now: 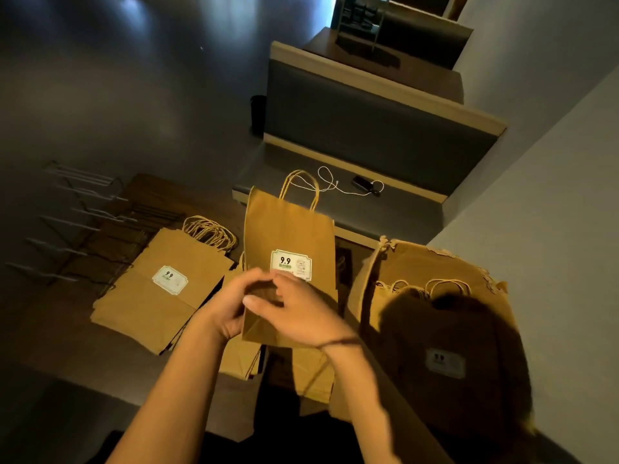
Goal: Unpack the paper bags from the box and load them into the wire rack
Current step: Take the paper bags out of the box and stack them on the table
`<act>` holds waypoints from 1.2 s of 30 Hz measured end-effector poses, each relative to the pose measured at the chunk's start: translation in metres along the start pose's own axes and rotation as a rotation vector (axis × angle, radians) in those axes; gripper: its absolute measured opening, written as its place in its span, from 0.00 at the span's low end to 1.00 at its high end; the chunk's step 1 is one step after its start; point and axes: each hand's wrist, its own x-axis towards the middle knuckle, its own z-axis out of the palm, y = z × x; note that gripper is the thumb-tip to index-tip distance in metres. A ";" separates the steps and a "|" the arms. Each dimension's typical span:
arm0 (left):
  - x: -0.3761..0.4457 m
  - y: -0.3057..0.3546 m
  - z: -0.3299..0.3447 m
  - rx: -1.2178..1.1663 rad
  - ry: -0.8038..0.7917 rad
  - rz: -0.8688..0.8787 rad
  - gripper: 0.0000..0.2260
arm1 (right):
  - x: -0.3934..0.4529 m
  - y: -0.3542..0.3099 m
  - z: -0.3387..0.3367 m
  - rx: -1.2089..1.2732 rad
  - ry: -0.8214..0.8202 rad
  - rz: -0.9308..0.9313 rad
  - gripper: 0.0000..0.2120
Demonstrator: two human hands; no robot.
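The head view shows the left hand (pixel 231 303) and right hand (pixel 294 313), forearms reaching forward, each with its grip curled on the lower part of an upright paper bag (pixel 288 236) above the tabletop (pixel 50 336), a flat bag stack (pixel 160 286) and the wire rack (pixel 77 226) lying to the left, more bags inside the torn box (pixel 378 272) on the right.

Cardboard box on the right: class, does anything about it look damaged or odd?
Yes. The cardboard box has a ragged, torn top edge along its far right rim, as if ripped open. The paper bags inside look intact.

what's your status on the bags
Left hand and right hand both grip one paper bag. Wire rack unloaded. Nothing in the way.
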 end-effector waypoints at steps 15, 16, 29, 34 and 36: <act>-0.052 0.081 -0.195 0.835 0.763 0.186 0.27 | 0.115 0.026 0.130 1.036 0.112 0.473 0.15; -0.054 0.085 -0.207 1.014 0.919 0.202 0.30 | 0.127 0.018 0.144 1.043 0.113 0.478 0.15; -0.011 -0.022 -0.316 1.398 0.600 -0.467 0.32 | 0.205 0.021 0.242 0.859 0.001 0.697 0.29; -0.004 -0.005 -0.269 1.332 0.735 -0.404 0.26 | 0.178 0.017 0.204 0.925 0.174 0.606 0.18; 0.007 0.008 -0.241 1.306 0.719 -0.282 0.26 | 0.150 0.013 0.171 0.925 0.210 0.493 0.11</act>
